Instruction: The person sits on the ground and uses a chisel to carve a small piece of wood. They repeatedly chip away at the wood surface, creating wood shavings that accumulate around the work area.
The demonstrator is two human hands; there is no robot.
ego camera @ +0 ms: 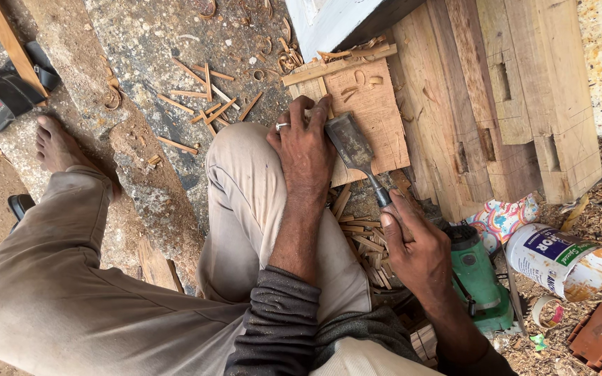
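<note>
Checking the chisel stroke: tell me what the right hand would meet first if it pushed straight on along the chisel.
The right hand grips the chisel handle, pointing up-left. Going on, it would likely meet the left hand steadying the blade on the wooden board; depth is hard to judge.

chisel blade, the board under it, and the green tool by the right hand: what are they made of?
Broad flat chisel blade: looks like steel, dull grey, worn and patchy. Reddish-brown flat board: raw unfinished wood, with visible grain and shavings lying on it. Green power tool: body seems moulded plastic, matte and dusty; the rest is hidden behind the right hand.
</note>
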